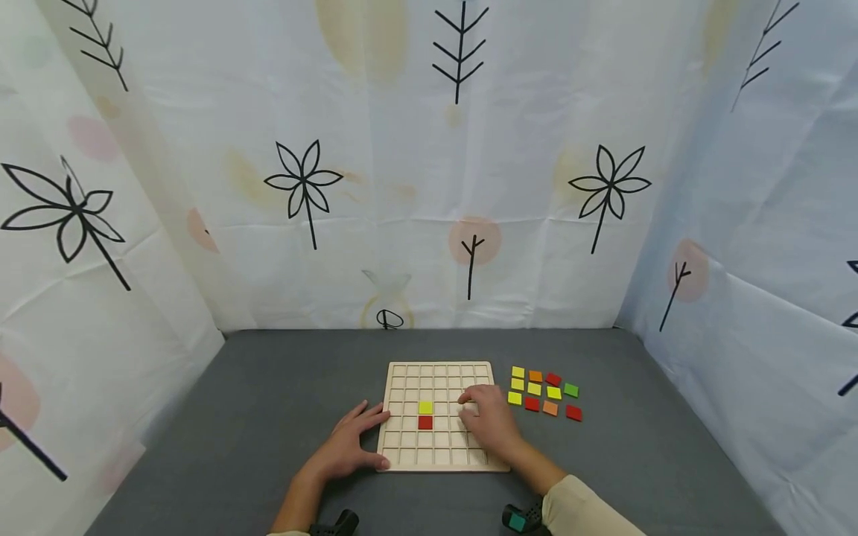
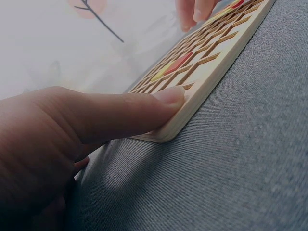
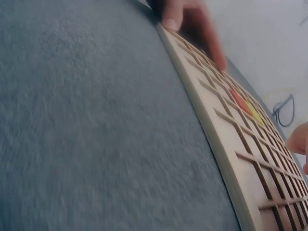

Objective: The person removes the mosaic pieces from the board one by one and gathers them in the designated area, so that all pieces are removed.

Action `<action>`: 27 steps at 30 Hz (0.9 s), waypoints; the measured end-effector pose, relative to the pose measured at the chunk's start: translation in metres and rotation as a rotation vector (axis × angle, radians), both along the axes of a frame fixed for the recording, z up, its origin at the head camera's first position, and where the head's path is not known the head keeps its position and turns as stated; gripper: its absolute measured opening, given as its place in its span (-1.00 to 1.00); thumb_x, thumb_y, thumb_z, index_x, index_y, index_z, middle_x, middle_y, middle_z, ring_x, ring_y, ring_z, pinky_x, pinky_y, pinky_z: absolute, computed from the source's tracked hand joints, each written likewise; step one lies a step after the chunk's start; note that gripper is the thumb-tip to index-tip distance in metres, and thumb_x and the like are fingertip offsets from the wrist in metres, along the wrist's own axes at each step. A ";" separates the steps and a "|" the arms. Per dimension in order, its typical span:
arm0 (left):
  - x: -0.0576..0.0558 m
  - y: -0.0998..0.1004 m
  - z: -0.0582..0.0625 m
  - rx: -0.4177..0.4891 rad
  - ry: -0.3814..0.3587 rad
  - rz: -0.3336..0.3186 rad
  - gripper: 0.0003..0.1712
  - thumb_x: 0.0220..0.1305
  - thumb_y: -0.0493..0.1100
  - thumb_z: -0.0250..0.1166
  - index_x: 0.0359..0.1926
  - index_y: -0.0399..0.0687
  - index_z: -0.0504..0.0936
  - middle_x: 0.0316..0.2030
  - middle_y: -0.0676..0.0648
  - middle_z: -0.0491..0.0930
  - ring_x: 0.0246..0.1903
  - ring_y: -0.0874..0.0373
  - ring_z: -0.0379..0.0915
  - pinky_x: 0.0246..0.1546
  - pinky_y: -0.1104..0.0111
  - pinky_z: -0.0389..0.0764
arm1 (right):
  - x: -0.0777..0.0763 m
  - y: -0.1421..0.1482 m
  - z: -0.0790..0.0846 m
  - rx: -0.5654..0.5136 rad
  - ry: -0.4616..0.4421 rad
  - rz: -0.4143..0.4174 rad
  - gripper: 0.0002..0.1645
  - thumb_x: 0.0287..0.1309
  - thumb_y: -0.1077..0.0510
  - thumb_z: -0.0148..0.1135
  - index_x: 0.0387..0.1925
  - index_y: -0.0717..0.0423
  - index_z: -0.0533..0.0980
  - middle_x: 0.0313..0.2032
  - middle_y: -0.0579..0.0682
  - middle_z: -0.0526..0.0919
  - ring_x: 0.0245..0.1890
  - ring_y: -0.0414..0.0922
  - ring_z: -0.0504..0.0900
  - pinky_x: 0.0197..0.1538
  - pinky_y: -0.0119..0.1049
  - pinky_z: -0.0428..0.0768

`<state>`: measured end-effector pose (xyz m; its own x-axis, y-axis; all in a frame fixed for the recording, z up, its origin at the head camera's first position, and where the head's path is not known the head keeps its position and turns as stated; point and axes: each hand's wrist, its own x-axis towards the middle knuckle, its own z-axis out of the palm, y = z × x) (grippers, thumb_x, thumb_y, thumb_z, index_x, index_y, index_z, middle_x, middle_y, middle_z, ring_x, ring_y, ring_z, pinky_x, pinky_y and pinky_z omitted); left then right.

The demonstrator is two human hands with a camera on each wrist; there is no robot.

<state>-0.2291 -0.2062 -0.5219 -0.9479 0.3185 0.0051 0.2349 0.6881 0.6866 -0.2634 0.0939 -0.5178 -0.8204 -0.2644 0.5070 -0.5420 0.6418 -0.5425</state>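
A square wooden grid board (image 1: pixel 450 439) lies on the grey table. In its cells a yellow square tile (image 1: pixel 425 407) sits just behind a red square tile (image 1: pixel 425 423). My left hand (image 1: pixel 344 448) rests at the board's left side, its thumb (image 2: pixel 166 98) on the near left corner and its fingertips at the left edge. Over the right part of the board is my right hand (image 1: pixel 494 423), fingers bent and pointing left. A gap shows between its thumb and index finger, and no tile is visible there. In the right wrist view only its fingertips (image 3: pixel 299 139) show.
Right of the board lie several loose tiles: yellow ones (image 1: pixel 518 384), red ones (image 1: pixel 573 413), orange ones (image 1: pixel 550 408) and a green one (image 1: pixel 571 390). White printed curtains (image 1: pixel 415 171) stand behind the grey table (image 1: pixel 302 372) and along both sides.
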 end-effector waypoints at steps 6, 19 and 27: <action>-0.001 -0.001 -0.003 -0.008 -0.004 -0.001 0.01 -0.19 0.20 0.57 0.35 0.09 0.45 0.41 -0.02 0.25 0.44 -0.20 -0.15 0.20 -0.31 0.02 | 0.002 -0.017 0.001 0.067 -0.018 0.046 -0.82 -0.02 0.32 0.34 -0.29 0.17 0.65 -0.07 0.17 0.63 0.01 0.16 0.49 0.08 0.11 0.40; 0.000 0.001 -0.001 -0.012 -0.018 0.013 -0.01 -0.18 0.18 0.57 0.34 0.12 0.46 0.40 -0.01 0.26 0.44 -0.19 -0.14 0.19 -0.31 0.04 | 0.000 -0.040 -0.006 0.195 -0.051 0.091 -0.65 0.07 0.12 0.31 -0.07 0.11 0.63 0.10 0.15 0.55 0.14 0.15 0.41 0.13 0.15 0.34; 0.000 0.000 0.001 -0.008 -0.005 0.006 -0.01 -0.19 0.18 0.57 0.34 0.09 0.46 0.40 -0.02 0.26 0.44 -0.20 -0.14 0.19 -0.30 0.05 | 0.004 -0.048 -0.002 0.254 -0.093 0.063 -0.55 0.13 0.02 0.34 0.03 0.12 0.60 0.18 0.14 0.49 0.20 0.14 0.35 0.15 0.17 0.31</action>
